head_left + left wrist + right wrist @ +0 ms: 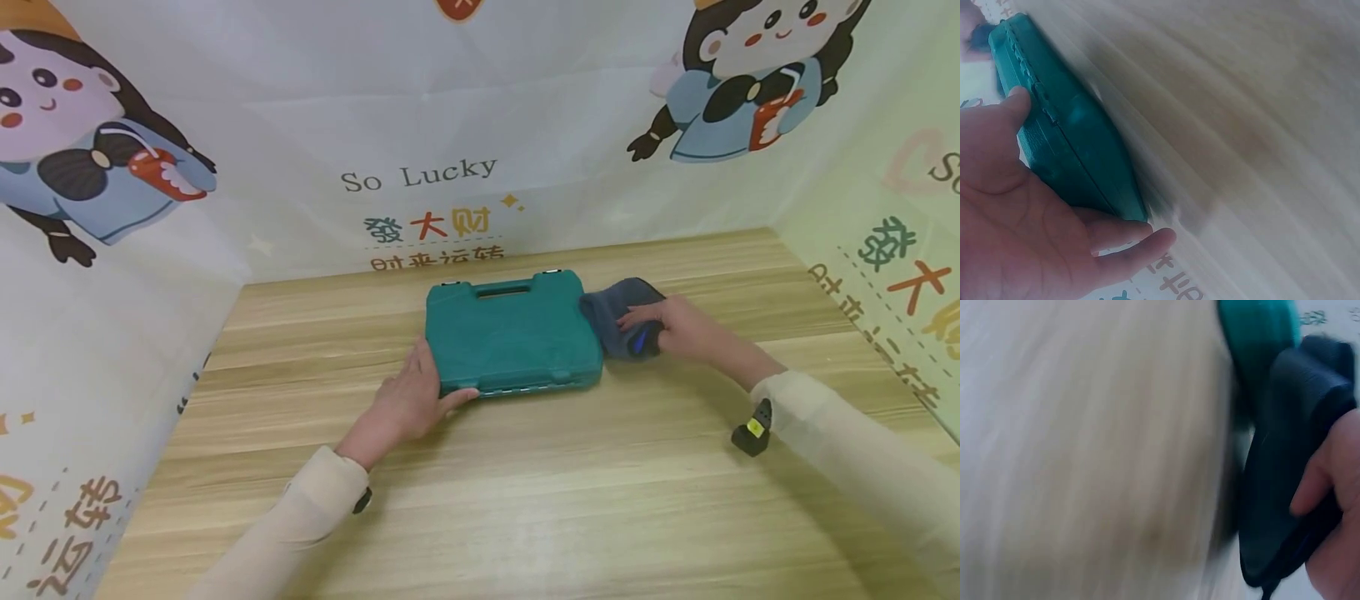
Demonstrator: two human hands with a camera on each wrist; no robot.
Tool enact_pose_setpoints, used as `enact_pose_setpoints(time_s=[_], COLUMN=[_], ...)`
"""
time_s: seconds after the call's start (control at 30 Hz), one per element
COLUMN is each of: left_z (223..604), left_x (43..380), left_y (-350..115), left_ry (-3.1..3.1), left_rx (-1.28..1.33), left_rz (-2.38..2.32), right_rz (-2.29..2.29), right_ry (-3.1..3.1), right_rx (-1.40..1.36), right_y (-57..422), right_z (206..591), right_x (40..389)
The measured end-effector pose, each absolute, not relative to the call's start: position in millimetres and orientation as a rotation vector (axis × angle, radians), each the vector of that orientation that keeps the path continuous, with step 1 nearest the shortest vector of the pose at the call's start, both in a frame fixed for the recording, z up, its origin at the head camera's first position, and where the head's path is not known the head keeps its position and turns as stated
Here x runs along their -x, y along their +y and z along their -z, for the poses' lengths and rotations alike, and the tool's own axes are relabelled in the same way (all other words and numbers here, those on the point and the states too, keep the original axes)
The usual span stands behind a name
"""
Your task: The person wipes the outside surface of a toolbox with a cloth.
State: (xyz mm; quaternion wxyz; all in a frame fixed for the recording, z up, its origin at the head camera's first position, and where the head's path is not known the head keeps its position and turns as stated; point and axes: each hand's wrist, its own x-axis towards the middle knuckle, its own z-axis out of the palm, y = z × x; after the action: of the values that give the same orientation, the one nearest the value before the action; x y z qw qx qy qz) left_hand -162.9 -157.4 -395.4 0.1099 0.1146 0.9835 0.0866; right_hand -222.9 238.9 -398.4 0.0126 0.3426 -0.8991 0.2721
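Note:
A green plastic carry case (517,337) lies flat on the wooden table, its handle slot toward the back wall. My left hand (408,392) holds the case at its near left corner, thumb along the hinged front edge and fingers on the left side. At the case's right end is a soft dark blue fabric item (618,302) with black edging and a bright blue patch; its exact kind is unclear. My right hand (686,329) grips this item from the right. In the right wrist view, the fabric item (1285,450) appears folded, with the thumb on its face.
A pale printed backdrop (300,125) with cartoon figures and lettering stands behind the table and along both sides. Wooden tabletop (517,492) stretches in front of the case. A small black device (752,429) is strapped at the right cuff.

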Motion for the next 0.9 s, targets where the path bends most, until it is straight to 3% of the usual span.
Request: enact_pose_setpoints(time_s=[0.17, 0.33, 0.9], left_z=[395.2, 395.9, 388.8], left_x=[163.3, 164.0, 168.5], left_y=[-155.8, -155.8, -177.0], left_ry=[2.887, 2.892, 2.811], left_rx=[-0.335, -0.339, -0.461], left_rz=[-0.24, -0.233, -0.448], right_rz=[-0.383, -0.199, -0.309], right_ry=[-2.919, -3.037, -3.203], right_rx=[-1.062, -1.005, -0.82], right_y=[248.9, 249.4, 248.1], right_z=[408.8, 416.8, 424.3], right_x=[214.9, 202.3, 204.2])
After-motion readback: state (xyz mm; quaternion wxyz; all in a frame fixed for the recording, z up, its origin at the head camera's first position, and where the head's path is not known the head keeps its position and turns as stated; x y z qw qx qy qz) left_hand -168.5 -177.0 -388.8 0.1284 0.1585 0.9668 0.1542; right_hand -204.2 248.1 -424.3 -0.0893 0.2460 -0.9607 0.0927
